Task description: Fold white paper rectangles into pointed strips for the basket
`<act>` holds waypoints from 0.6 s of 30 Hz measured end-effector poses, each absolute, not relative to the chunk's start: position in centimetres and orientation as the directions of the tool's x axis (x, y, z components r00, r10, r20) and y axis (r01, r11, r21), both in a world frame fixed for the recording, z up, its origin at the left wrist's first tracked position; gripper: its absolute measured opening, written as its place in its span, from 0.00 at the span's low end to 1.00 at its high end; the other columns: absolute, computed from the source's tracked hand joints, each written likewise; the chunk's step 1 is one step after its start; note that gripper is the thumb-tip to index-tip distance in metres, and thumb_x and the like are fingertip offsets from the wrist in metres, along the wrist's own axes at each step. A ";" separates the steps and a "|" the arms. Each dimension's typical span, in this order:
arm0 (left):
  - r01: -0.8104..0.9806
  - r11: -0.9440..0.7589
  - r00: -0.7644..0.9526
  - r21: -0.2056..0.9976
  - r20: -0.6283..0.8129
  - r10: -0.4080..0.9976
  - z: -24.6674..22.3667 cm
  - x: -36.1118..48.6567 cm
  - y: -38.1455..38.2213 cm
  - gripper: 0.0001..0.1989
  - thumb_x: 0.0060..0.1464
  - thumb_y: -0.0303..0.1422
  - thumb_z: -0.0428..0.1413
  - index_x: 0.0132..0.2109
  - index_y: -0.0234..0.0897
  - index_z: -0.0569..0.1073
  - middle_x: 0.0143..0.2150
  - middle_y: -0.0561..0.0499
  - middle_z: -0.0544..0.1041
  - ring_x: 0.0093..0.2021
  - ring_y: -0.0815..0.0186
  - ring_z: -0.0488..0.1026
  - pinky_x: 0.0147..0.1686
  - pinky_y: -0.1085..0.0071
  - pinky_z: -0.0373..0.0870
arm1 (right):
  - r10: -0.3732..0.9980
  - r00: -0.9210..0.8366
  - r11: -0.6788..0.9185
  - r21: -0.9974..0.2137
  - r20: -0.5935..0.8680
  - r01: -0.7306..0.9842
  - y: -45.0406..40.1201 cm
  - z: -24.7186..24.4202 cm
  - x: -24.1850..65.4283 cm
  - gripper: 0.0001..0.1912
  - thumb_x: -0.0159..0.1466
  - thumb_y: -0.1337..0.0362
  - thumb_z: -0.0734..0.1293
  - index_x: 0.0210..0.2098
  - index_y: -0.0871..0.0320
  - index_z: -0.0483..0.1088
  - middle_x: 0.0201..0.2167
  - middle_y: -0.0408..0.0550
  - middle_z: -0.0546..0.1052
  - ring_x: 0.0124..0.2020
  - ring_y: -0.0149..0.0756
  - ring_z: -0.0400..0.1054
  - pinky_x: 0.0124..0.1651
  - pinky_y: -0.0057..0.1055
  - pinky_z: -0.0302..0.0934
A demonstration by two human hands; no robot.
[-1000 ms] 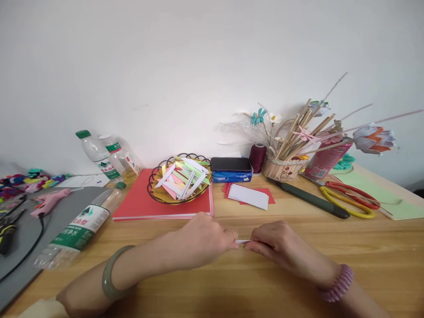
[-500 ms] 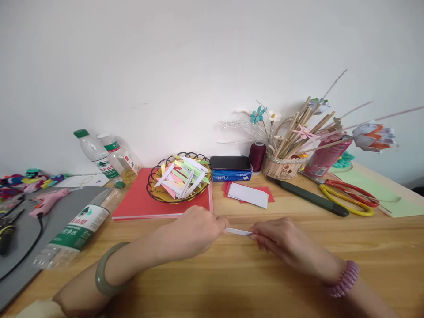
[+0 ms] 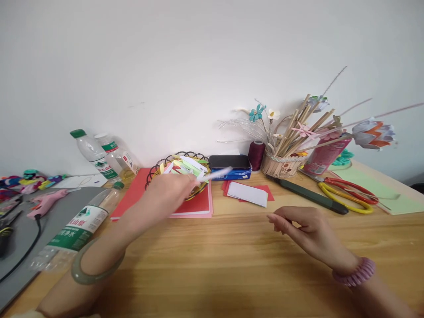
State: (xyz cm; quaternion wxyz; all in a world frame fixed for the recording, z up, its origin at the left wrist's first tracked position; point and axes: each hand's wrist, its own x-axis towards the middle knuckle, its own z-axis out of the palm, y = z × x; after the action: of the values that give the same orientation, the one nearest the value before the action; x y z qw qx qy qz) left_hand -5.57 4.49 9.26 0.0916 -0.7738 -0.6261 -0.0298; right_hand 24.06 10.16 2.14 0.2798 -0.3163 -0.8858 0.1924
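My left hand (image 3: 172, 193), blurred by motion, is closed on a narrow folded white paper strip (image 3: 215, 175). It hovers over the front of a yellow wicker basket (image 3: 153, 180) with a dark looped rim. Folded paper pieces (image 3: 190, 164) in white, green, pink and yellow fill that basket, partly hidden by the hand. My right hand (image 3: 303, 232) rests above the wooden table with fingers curled and fingertips together, nothing visible in them. Ahead of it lies a stack of white paper slips (image 3: 247, 194) on red slips (image 3: 270, 193).
Red paper sheets (image 3: 132, 194) lie under the basket. A phone (image 3: 229, 161) tops a blue tissue pack (image 3: 232, 174). To the right are a green-handled cutter (image 3: 311, 196), scissors (image 3: 357, 203) and a flower basket (image 3: 281, 167). Leftward lie an empty bottle (image 3: 79, 225) and a pink glue gun (image 3: 49, 203).
My left hand has carried the paper strip up and left to the basket. My right hand has let go of the strip and shifted slightly right.
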 end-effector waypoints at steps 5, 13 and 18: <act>0.890 0.126 -0.064 -0.438 0.154 0.986 10.2 -7.4 4.5 0.19 0.64 0.38 0.42 0.34 0.30 0.72 0.29 0.39 0.75 0.30 0.53 0.74 0.22 0.72 0.58 | 0.724 -0.572 0.689 -0.453 0.385 0.567 10.3 2.0 23.6 0.21 0.66 0.53 0.55 0.21 0.55 0.64 0.17 0.42 0.69 0.18 0.30 0.62 0.21 0.26 0.56; 0.920 0.021 0.115 -0.392 0.322 0.940 8.8 -4.8 4.8 0.17 0.64 0.36 0.42 0.38 0.32 0.73 0.31 0.43 0.77 0.31 0.59 0.75 0.22 0.74 0.60 | 0.698 -0.556 0.691 -0.218 0.452 0.689 13.2 0.0 23.3 0.17 0.66 0.58 0.55 0.43 0.61 0.69 0.38 0.55 0.77 0.35 0.41 0.72 0.36 0.35 0.66; 0.708 -0.649 0.704 -0.278 0.209 0.679 4.0 -0.9 4.2 0.08 0.60 0.30 0.50 0.35 0.36 0.72 0.26 0.52 0.75 0.27 0.65 0.73 0.22 0.73 0.62 | 0.582 -0.714 0.772 0.013 0.388 0.636 14.4 -1.6 21.9 0.17 0.62 0.69 0.57 0.48 0.64 0.67 0.44 0.60 0.75 0.44 0.45 0.71 0.43 0.40 0.65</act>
State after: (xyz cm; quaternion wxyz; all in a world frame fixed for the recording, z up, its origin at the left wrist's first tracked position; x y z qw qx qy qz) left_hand -0.93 4.19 4.02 0.1713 -0.9070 -0.3824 -0.0428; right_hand 21.95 14.43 -1.63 0.1843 -0.3299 -0.9230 -0.0727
